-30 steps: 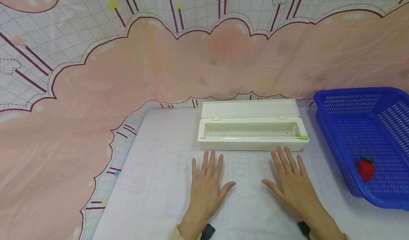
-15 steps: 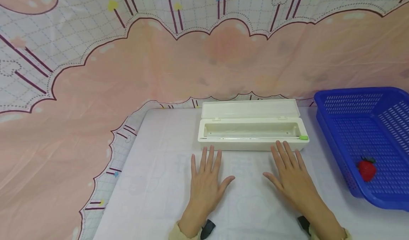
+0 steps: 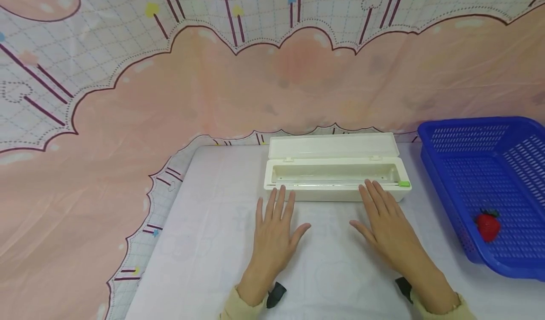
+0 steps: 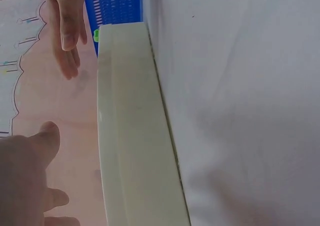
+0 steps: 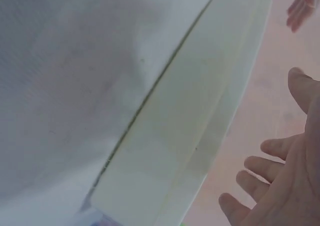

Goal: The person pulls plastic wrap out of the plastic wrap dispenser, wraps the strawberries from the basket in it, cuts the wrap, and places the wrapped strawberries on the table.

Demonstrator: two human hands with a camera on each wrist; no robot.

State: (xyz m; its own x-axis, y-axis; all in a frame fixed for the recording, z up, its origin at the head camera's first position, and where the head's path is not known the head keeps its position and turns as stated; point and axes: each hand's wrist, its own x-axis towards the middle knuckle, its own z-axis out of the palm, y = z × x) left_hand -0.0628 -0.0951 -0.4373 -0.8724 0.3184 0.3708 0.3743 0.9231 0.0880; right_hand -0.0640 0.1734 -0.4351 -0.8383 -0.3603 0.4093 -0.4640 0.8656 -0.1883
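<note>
A long white cling film dispenser box (image 3: 328, 195) stands with its hinged lid (image 3: 332, 147) tipped back. At its right end sits a small green slider (image 3: 404, 184). My left hand (image 3: 273, 237), fingers spread and straight, hovers before the box's left part, fingertips overlapping its front edge in the head view. Likewise extended, my right hand (image 3: 391, 235) is at the box's right part. Neither hand holds anything. In the left wrist view the box's front face (image 4: 135, 110) lies beside my left hand (image 4: 22, 181); the right wrist view shows space between my right hand (image 5: 295, 176) and the box (image 5: 175, 100).
To the right stands a blue plastic basket (image 3: 447, 211) with a red strawberry (image 3: 487, 226) in it. A white cloth (image 3: 204, 244) covers the table. Behind it hangs a pink patterned curtain (image 3: 255, 93).
Both hands have moved forward, toward the box, with fingers still straight. The box, basket and strawberry stay in place.
</note>
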